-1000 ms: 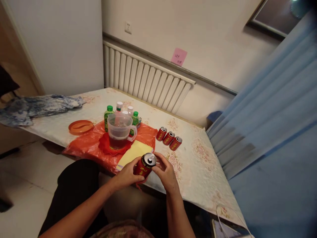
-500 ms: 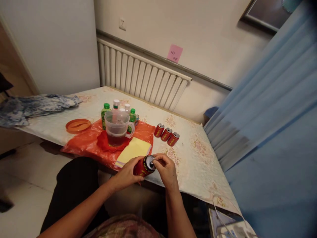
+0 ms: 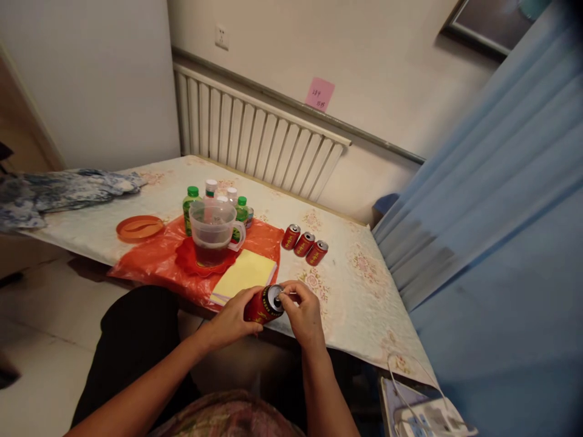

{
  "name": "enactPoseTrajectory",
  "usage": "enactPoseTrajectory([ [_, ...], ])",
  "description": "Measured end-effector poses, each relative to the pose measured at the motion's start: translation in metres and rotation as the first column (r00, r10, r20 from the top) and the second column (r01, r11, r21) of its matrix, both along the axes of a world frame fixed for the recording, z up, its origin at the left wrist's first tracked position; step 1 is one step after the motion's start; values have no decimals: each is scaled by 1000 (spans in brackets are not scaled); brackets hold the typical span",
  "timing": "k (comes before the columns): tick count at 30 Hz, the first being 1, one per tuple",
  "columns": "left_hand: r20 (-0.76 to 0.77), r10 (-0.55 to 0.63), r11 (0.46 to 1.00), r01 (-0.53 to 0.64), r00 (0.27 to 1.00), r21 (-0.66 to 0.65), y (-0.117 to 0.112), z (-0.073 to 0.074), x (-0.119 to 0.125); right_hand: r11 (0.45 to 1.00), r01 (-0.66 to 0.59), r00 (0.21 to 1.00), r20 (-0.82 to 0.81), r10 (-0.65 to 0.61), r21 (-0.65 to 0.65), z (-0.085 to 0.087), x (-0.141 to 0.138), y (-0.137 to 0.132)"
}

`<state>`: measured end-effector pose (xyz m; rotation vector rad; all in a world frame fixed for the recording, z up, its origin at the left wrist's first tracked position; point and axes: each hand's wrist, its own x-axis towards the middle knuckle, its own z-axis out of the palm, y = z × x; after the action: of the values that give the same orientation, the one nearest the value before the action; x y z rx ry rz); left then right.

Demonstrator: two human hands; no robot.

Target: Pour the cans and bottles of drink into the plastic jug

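Observation:
A red drink can (image 3: 259,307) with a black band near its top is tilted in my left hand (image 3: 233,317), whose fingers wrap round its side. My right hand (image 3: 301,309) pinches at the pull tab on the silver lid, where a dark opening shows. Under the can runs the table's front edge. Just beyond it lies a yellow paper pad (image 3: 243,274) on a red plastic sheet (image 3: 152,258). A clear plastic pitcher (image 3: 212,230), partly filled with dark liquid, stands in a red scalloped dish (image 3: 186,258).
Three red cans (image 3: 304,244) stand in a row to the right of the sheet. Behind the pitcher are several bottles (image 3: 192,203) with green or white caps. An orange lid (image 3: 139,228) and a patterned cloth (image 3: 77,189) lie on the left.
The whole view has shifted slightly, with the table things a little lower-left or higher in frame. Both hands keep the same hold on the can and its tab.

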<state>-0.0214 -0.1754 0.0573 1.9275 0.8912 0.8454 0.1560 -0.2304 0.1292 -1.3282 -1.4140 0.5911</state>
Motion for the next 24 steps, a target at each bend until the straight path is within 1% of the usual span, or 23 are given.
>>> enactPoseTrajectory([
  [7, 9, 0, 999, 0, 1000, -34, 0, 2, -1, 1000, 4, 999, 45, -5, 18, -1, -2, 1],
  [11, 42, -70, 994, 73, 997, -78, 0, 2, -2, 1000, 4, 998, 62, -4, -6, 2, -3, 0],
  [16, 110, -140, 984, 151, 984, -93, 3, -5, -4, 1000, -2, 998, 57, 3, -17, 2, -2, 0],
  [20, 138, -167, 977, 183, 976, -112, 4, -9, -5, 1000, 3, 999, 54, -2, -23, 0, -1, 0],
  [24, 134, -169, 977, 183, 977, -106, 5, -9, -5, 1000, 7, 998, 55, -5, -26, -2, -1, 1],
])
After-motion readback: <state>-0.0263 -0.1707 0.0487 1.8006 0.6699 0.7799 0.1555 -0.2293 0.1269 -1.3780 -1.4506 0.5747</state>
